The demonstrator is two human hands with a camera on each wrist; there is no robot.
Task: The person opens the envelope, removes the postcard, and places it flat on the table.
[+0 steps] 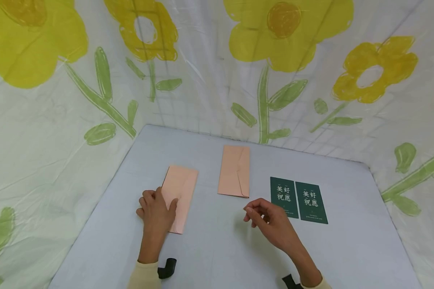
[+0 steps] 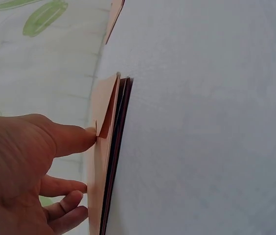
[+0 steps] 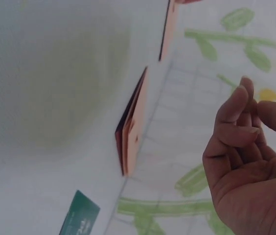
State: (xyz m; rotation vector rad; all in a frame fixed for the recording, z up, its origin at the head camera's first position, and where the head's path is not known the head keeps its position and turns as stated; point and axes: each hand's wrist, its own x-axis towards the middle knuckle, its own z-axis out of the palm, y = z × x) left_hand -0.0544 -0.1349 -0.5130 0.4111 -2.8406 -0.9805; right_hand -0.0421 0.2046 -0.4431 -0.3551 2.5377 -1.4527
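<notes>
My left hand (image 1: 156, 212) is at a pale pink envelope (image 1: 181, 188) on the left of the table. In the left wrist view, the thumb (image 2: 81, 139) presses on the envelope's flap, while the other fingers bend at its left edge. Dark layers show along the near edge of this envelope. To its right lies a second pink envelope (image 1: 233, 170). Over the table, my right hand (image 1: 273, 222) hangs with loosely bent fingers and holds nothing. Just beyond it lie a green card (image 1: 283, 192) and another green card (image 1: 311, 202), side by side with white characters.
A pale cloth covers the table (image 1: 209, 249). Behind and beside it hangs a white curtain (image 1: 202, 88) with yellow flowers and green leaves. A black piece (image 1: 170, 267) sticks out at the left wrist, and another (image 1: 291, 281) at the right wrist.
</notes>
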